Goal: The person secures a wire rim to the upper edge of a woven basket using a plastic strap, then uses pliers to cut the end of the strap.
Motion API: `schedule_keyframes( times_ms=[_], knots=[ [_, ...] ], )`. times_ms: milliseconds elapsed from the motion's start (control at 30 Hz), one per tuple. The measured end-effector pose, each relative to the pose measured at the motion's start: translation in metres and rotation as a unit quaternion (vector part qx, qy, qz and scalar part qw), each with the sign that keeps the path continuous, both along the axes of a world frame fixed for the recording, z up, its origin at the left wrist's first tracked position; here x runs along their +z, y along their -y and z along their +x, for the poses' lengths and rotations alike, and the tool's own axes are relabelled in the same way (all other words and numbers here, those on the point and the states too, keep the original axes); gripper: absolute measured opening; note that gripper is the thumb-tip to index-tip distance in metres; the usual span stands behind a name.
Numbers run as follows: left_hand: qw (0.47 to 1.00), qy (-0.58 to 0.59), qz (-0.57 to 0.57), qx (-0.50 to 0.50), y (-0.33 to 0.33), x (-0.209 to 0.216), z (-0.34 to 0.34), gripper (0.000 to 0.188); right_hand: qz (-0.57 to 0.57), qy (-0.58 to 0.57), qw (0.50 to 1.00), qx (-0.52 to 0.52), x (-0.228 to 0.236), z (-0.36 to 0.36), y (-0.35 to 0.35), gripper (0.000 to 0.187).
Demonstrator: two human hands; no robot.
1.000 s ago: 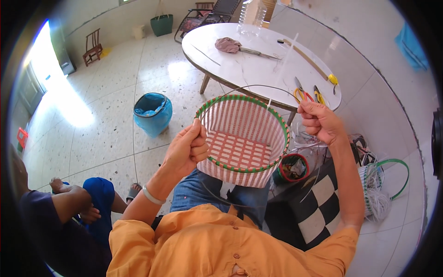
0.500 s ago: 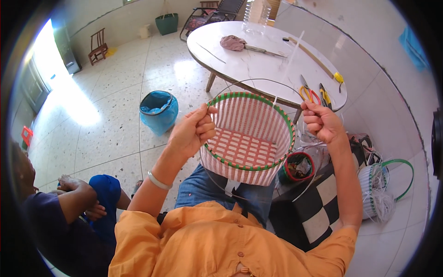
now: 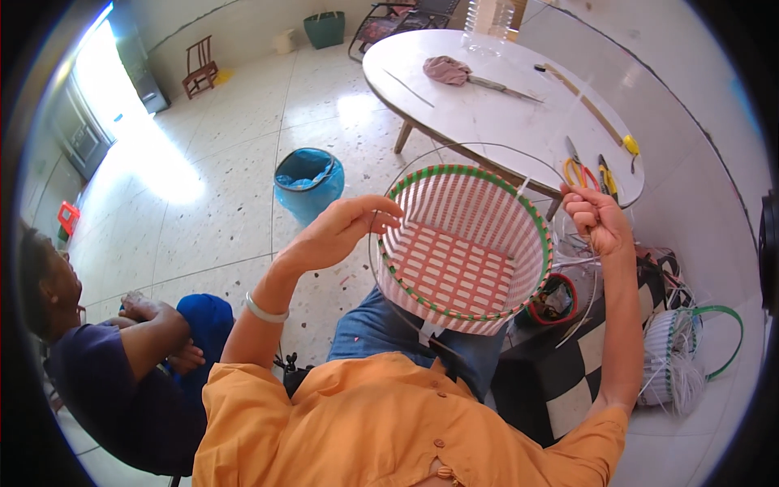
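A woven basket (image 3: 458,272) with pink and white sides and a green-and-orange bound rim rests on my lap, its opening facing up. Around its upper part runs a thin wire hoop (image 3: 471,144), standing off the rim at the far side. My right hand (image 3: 596,221), right of the basket, pinches the hoop. Fingers stretched out, my left hand (image 3: 345,229) reaches over the rim's left side; the wire passes by its fingertips, and whether they touch it I cannot tell. A white strip end (image 3: 522,186) sticks up from the rim's far right.
An oval white table (image 3: 503,105) ahead bears scissors (image 3: 579,169), pliers (image 3: 606,177), a cloth-wrapped blade (image 3: 503,88) and a plastic jug. A blue-lined bin (image 3: 311,191) stands left. Another person (image 3: 122,373) sits at left; a green-handled basket (image 3: 667,357) lies right.
My left hand has loosened from its closed grip at the rim and its fingers have straightened. The view has shifted, so the surroundings sit farther right. The right hand still pinches the wire.
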State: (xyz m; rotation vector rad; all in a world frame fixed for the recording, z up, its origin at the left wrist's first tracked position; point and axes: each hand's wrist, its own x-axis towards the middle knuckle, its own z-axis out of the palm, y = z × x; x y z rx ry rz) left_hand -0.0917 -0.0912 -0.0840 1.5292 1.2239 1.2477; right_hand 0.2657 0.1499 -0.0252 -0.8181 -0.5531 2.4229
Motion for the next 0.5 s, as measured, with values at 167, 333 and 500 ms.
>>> schedule_keyframes(
  times_ms=[167,333,500],
  knots=[
    [0.962,-0.266,0.054,-0.014,0.005,0.015,0.008,0.033,-0.033,-0.023,0.999,-0.025,-0.009,-0.002,-0.011,0.022],
    [0.851,-0.477,0.131,0.177,0.014,0.002,0.03,0.016,-0.053,-0.031,0.997,-0.042,-0.016,-0.01,-0.009,0.019],
    [0.85,-0.459,0.248,0.071,0.003,-0.006,0.04,0.031,-0.014,-0.026,0.996,-0.081,-0.028,-0.031,0.005,0.013]
  ],
)
